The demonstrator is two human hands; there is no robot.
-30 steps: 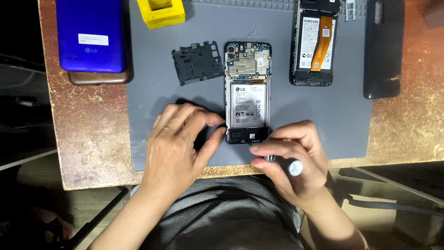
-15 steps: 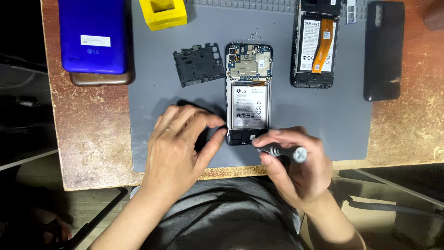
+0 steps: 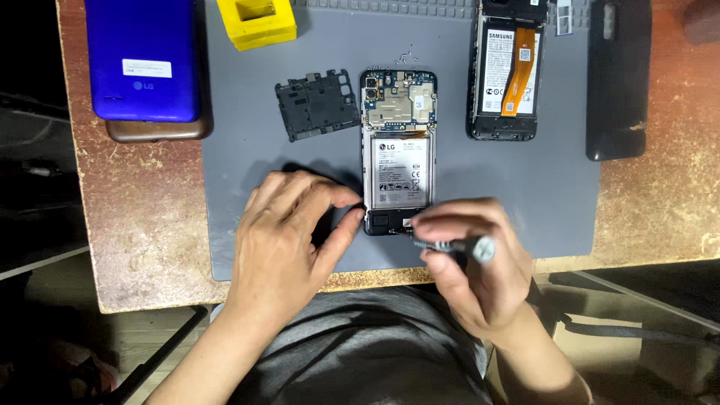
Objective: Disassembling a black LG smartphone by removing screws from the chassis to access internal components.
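Observation:
An opened phone (image 3: pixel 398 150) lies face down in the middle of a grey work mat (image 3: pixel 525 202), its battery and circuit board bare. My left hand (image 3: pixel 289 236) rests on the mat at the phone's lower left corner, thumb and fingertips touching its edge. My right hand (image 3: pixel 469 259) grips a small metal screwdriver (image 3: pixel 450 245), its tip against the phone's bottom end. A black inner cover plate (image 3: pixel 316 105) lies just left of the phone's top.
A second opened phone (image 3: pixel 508 71) with an orange flex cable lies at the upper right. Beside it is a black back cover (image 3: pixel 617 79). A blue phone cover (image 3: pixel 144 60) on a brown one and a yellow block (image 3: pixel 257 21) sit at the top left.
My right hand has shifted up and left, bringing the screwdriver tip onto the phone's bottom end. My left hand has stayed at the phone's corner.

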